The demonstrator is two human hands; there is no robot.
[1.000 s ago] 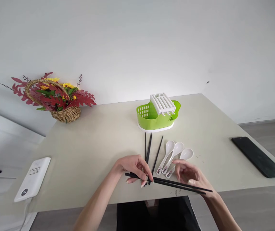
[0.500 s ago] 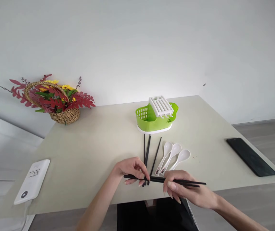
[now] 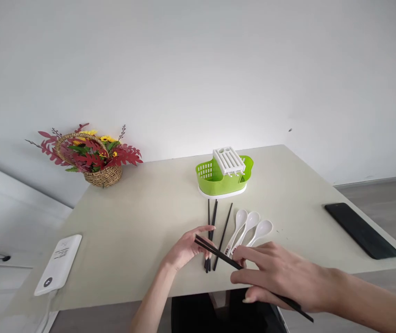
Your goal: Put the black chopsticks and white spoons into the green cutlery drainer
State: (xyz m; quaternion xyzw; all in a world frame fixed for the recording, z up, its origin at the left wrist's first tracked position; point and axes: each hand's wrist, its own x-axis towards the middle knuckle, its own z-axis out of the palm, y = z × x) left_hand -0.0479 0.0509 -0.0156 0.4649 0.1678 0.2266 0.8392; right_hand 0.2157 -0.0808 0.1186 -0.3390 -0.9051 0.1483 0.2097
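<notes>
My right hand (image 3: 274, 273) is closed on a pair of black chopsticks (image 3: 218, 253), which slant down to the right across the table's front edge. Their upper-left ends lie in front of the palm of my left hand (image 3: 186, 249); whether they touch it I cannot tell. My left hand has its fingers apart and the index finger stretched out. Several more black chopsticks (image 3: 223, 233) lie on the table beside and partly behind its fingers. Three white spoons (image 3: 252, 220) lie fanned to their right, with some handle ends hidden by my right hand.
A green basket (image 3: 223, 186) with a white slotted holder (image 3: 228, 161) stands beyond the chopsticks. At the back left is a wicker basket of artificial flowers (image 3: 104, 175). A white power bank (image 3: 59, 263) with a cable lies left, a black phone (image 3: 362, 230) right.
The chopsticks in my right hand have swung from nearly level to a slant, their right ends lower and nearer me. My left fingers have opened from their pinch around the left ends.
</notes>
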